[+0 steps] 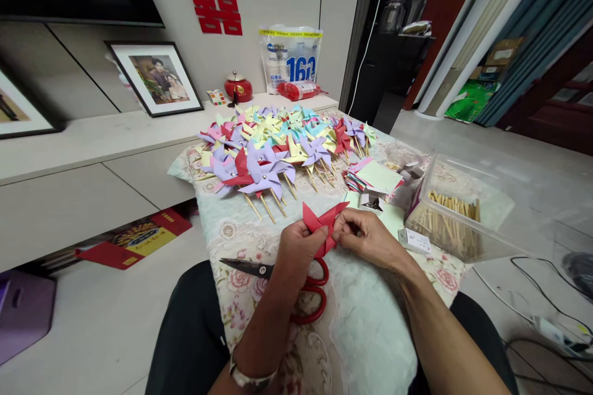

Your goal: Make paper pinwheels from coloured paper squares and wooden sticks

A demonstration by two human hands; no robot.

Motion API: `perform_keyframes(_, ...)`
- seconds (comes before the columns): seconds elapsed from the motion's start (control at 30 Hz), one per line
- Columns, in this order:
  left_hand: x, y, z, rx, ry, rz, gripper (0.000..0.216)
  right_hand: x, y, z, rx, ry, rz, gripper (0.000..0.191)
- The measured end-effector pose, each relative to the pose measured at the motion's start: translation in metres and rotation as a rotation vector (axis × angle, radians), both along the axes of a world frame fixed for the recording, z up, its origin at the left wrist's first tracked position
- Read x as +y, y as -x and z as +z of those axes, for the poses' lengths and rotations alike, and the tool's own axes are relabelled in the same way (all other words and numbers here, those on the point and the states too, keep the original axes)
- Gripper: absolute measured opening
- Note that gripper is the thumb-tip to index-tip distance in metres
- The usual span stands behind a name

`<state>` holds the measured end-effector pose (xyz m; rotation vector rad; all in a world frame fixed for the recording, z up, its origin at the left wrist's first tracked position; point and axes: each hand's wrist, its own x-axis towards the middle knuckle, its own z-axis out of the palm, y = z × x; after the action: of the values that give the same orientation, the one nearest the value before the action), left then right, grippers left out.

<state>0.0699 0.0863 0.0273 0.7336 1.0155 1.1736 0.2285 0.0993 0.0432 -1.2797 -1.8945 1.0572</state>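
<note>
My left hand point(296, 250) and my right hand point(368, 236) both pinch a folded red paper pinwheel point(321, 220) held just above the cloth-covered table point(370, 333). Red-handled scissors point(278, 278) lie on the cloth right under my left hand, blades pointing left. Beyond my hands lies a big heap of finished paper pinwheels point(278, 148) in purple, yellow, red and blue, sticks pointing toward me.
A stack of coloured paper squares point(373, 178) sits right of the heap. A clear plastic box of wooden sticks point(451, 216) stands at the table's right. A small white box point(414, 239) lies near it. Cables point(546, 308) run on the floor at right.
</note>
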Motion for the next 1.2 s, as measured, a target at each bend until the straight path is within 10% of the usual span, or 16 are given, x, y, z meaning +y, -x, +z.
perform_keyframes(1.2, 0.0005, 0.0025, -0.0011, -0.104, 0.022, -0.078, 0.029, 0.0018, -0.0078, 0.003, 0.081, -0.039, 0.02, 0.016)
